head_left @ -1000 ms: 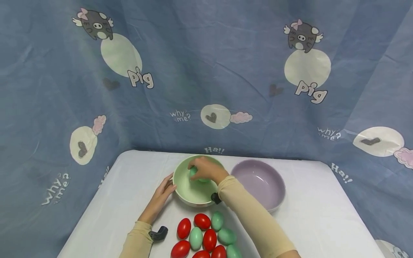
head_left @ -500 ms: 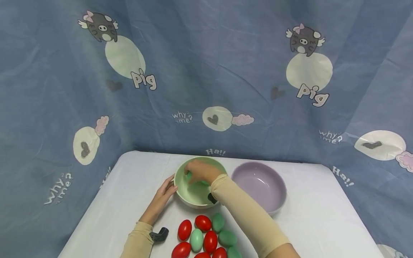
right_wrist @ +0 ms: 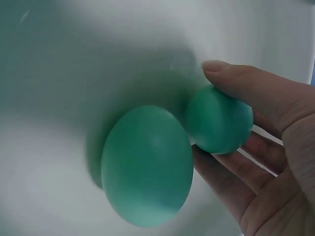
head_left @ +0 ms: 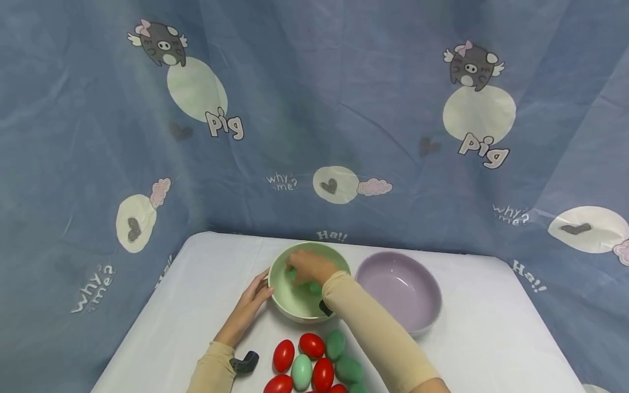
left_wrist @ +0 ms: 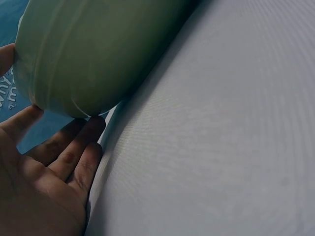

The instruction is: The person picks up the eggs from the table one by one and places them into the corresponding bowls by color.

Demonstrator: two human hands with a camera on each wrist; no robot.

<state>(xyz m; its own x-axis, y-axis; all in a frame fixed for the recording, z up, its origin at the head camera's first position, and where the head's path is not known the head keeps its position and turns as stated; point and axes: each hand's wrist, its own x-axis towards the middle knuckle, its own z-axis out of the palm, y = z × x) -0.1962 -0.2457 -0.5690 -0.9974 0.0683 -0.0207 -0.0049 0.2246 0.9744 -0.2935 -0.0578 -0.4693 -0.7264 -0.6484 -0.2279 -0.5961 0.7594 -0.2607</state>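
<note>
A pale green bowl (head_left: 277,278) stands on the white table (head_left: 206,284). My right hand (head_left: 303,267) reaches down into it. In the right wrist view the thumb and fingers of that hand (right_wrist: 206,110) pinch a green egg (right_wrist: 221,123) low over the bowl's floor (right_wrist: 59,73). A second green egg (right_wrist: 147,164) lies right beside it, touching it. My left hand (head_left: 255,296) rests against the bowl's left outer wall (left_wrist: 93,54); its fingers (left_wrist: 74,152) lie straight along the base.
An empty lilac bowl (head_left: 399,289) stands just right of the green one. Several red eggs (head_left: 312,345) and green eggs (head_left: 301,371) lie in a cluster at the table's front edge. A blue printed cloth (head_left: 314,109) hangs behind and at both sides.
My right hand has sunk a little deeper into the green bowl with the egg. The left hand has stayed against the bowl's side.
</note>
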